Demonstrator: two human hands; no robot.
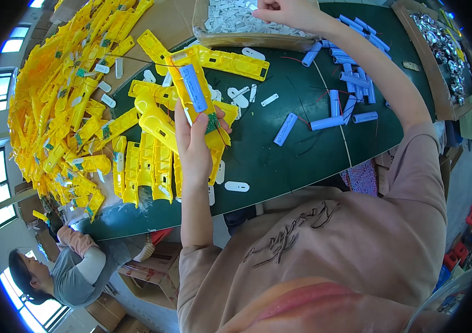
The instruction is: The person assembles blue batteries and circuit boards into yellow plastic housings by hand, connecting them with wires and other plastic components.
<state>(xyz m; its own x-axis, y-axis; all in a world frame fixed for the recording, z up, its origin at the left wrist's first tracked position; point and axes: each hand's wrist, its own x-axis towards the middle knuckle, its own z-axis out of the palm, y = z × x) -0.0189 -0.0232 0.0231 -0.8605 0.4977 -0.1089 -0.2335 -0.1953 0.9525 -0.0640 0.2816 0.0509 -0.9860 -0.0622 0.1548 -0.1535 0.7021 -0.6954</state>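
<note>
Yellow shell point(191, 83) sits centre-left of frame, pinched in the left hand point(194, 147) by its lower end, above the green table point(280, 166). A blue battery point(193, 87) lies in its channel, and a small green board point(211, 123) with thin red wires sits by the thumb. The right hand point(287, 12) is at top centre, fingers curled into the box of white parts point(230, 22); can't tell if it has one pinched.

Risks as I see them: the one-handed grip is low on a long part, so a tilt could drop the battery out. The wires look snag-prone near the thumb. Loose batteries point(347, 100) right of centre could roll.
</note>
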